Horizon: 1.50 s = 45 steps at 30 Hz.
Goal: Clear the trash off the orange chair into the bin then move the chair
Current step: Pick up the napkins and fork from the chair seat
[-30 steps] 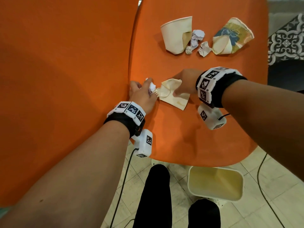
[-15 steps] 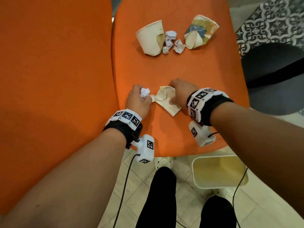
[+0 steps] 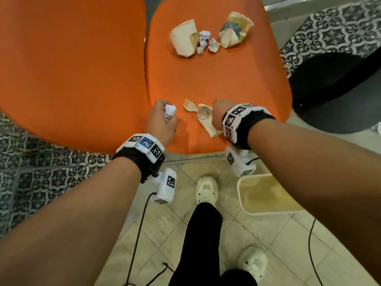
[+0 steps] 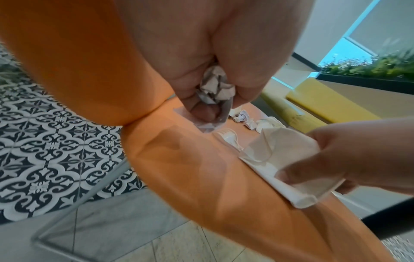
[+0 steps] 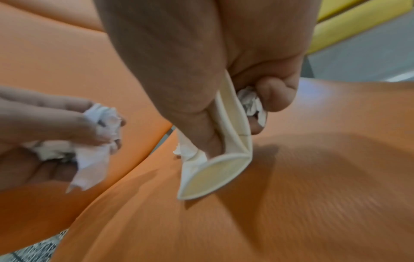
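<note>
No readable brand or text that I can see; only square black-and-white tags on the wristbands (image 3: 146, 143).

L hand (image 3: 162, 124) is curled round a paper wad (image 3: 170, 110), R hand (image 3: 219, 114) pinches a flattened cup (image 3: 206, 120) plus a paper scrap, both at the chair's (image 3: 216, 79) front edge.

Vs 0.5 s ago: hands pulled apart, uncovering a fork (image 3: 190, 106) on the seat between them.

Two cups (image 3: 184, 41) w/ scraps still at the back.

Bin (image 3: 266, 195) on the floor under R arm.

Patterned floor tiles (image 3: 51, 182) (black-and-white) beside a dark round seat (image 3: 340, 96) — yellow bench (image 4: 325, 104) beyond.
</note>
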Motion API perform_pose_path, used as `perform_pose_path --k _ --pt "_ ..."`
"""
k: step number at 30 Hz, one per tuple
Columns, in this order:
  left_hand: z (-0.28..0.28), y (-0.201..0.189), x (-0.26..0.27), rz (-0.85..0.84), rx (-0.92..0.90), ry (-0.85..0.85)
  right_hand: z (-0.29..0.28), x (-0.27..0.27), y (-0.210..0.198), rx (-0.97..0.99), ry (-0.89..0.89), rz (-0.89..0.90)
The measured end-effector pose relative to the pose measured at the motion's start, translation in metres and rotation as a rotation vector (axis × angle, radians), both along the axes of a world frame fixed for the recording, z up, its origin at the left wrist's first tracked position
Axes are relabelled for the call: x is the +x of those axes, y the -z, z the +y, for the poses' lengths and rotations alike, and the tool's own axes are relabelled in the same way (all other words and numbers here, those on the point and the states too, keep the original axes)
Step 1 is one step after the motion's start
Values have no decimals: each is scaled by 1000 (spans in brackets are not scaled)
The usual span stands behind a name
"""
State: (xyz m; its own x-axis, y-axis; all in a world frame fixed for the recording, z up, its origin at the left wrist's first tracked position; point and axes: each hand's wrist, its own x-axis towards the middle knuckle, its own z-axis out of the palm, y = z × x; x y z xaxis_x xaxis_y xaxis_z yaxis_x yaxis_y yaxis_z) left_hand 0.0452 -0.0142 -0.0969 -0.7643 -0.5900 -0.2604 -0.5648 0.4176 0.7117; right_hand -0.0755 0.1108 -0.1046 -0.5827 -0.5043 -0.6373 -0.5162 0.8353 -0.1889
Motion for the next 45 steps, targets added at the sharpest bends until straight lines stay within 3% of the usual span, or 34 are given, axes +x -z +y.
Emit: perform_pose_path --k 5,8,12,15,19,23,29,32,34,37,40,45 --pt "13 -19 39 2 -30 86 26 18 -17 53 -92 -2" --pt "19 -26 54 16 -19 113 40 36 -25 -24 -110 119" --pt "35 -27 59 36 24 199 53 59 -17 -263 199 13" --pt "63 -10 60 -7 32 368 112 83 -2 -429 324 4" --pt "113 37 59 -75 24 554 210 107 54 -179 379 -10" --pt "171 101 45 -161 70 687 268 111 122 -47 390 41" --pt "252 212 27 -368 22 877 288 107 232 71 278 39" --pt "269 256 19 -615 -20 968 292 109 273 51 407 -164" --pt "273 269 14 -712 46 1010 295 111 286 -9 503 -261" --pt "275 269 8 -719 97 1027 302 112 290 -63 516 -245" --pt "264 246 4 -612 50 940 308 108 267 -130 576 -154" --pt "217 126 -31 -369 20 894 286 67 149 -339 606 70"
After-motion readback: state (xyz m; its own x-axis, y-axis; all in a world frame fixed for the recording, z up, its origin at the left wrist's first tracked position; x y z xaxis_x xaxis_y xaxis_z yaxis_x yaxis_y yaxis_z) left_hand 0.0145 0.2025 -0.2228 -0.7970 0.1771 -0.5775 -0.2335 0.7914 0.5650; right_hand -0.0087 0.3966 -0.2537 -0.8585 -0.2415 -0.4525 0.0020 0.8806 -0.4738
